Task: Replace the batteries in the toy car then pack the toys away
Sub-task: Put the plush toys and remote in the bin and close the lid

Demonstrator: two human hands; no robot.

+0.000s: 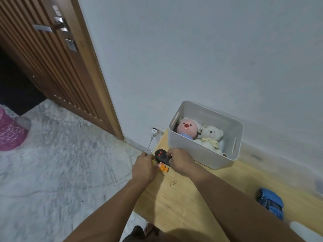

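A black remote control (161,155) with red buttons lies at the left end of a low wooden table (183,194). My right hand (181,160) grips its right side. My left hand (144,167) is curled at its left side, with something yellow barely showing under the fingers. A small orange toy (164,168) lies just below the remote, between my hands. The blue toy car (270,203) sits on the table's right part, away from both hands. A grey bin (206,149) behind the remote holds a pink plush (186,127) and a white teddy bear (210,135).
The table stands against a white wall. A wall socket (154,131) with a white cable (97,186) is left of the bin, the cable trailing over the marble floor. A wooden door (57,63) and a pink basket (9,133) are at the left.
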